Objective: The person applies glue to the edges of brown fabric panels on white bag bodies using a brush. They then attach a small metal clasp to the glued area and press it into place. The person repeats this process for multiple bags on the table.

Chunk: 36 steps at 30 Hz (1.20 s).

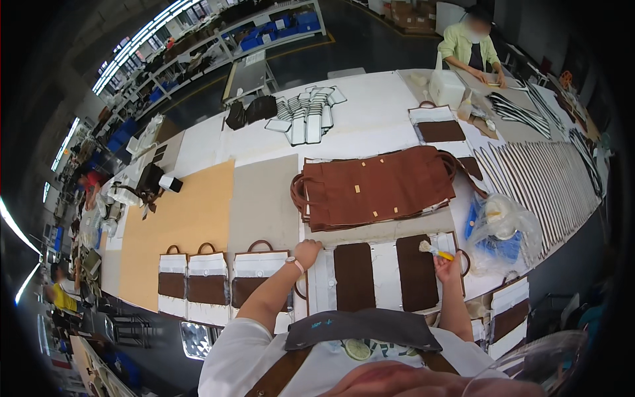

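Observation:
A bag panel piece lies before me, white with dark brown patches (pixel 354 278) and looped handles at its sides. My left hand (pixel 308 253) rests at its far left corner, fingers lying along the edge. In my right hand (pixel 448 266) is a brush (pixel 436 251) with a yellow handle and pale bristles. Its bristles are over the right brown patch (pixel 417 274); whether they touch it I cannot tell. Just beyond lies a stack of reddish-brown bag pieces (pixel 377 188) with rounded handles.
Similar handled panels (pixel 206 281) line the near left edge. A plastic-wrapped tub (pixel 499 218) with blue material stands at the right, beside rows of thin strips (pixel 539 188). Striped pieces (pixel 307 116) lie at the far side. Across the table works another person (pixel 473 46).

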Tool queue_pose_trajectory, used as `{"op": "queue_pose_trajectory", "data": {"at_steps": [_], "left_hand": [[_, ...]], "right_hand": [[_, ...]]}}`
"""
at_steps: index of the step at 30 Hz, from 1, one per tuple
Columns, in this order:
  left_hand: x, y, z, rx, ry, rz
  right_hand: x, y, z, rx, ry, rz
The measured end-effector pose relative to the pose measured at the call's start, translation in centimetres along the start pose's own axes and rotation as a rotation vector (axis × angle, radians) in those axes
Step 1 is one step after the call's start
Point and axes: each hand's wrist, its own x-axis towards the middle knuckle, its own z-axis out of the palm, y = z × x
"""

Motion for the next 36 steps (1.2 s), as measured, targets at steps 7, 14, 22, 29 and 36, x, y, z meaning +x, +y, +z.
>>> {"op": "queue_pose_trajectory", "data": {"at_steps": [7,14,22,29,36], "left_hand": [[-3.9,6.0,0.8,-0.257,0.275,0.062],[-7.6,10.6,2.5,-0.156,0.128,0.050],[-7.5,10.9,2.5,-0.141,0.118,0.012],[-7.2,10.9,2.6,-0.153,0.105,0.004],[-7.4,11.0,2.7,-0.145,0.096,-0.001]], "right_hand": [[-1.5,-2.5,2.5,0.082,-0.123,0.101],[-8.9,-6.0,8.1,-0.659,-0.147,-0.184],[-5.8,-4.8,10.4,-1.315,-0.050,-0.753],[-2.0,-5.4,8.4,-1.655,-0.295,-1.111],[-4.7,-5.8,10.8,-1.674,-0.296,-1.004]]}}
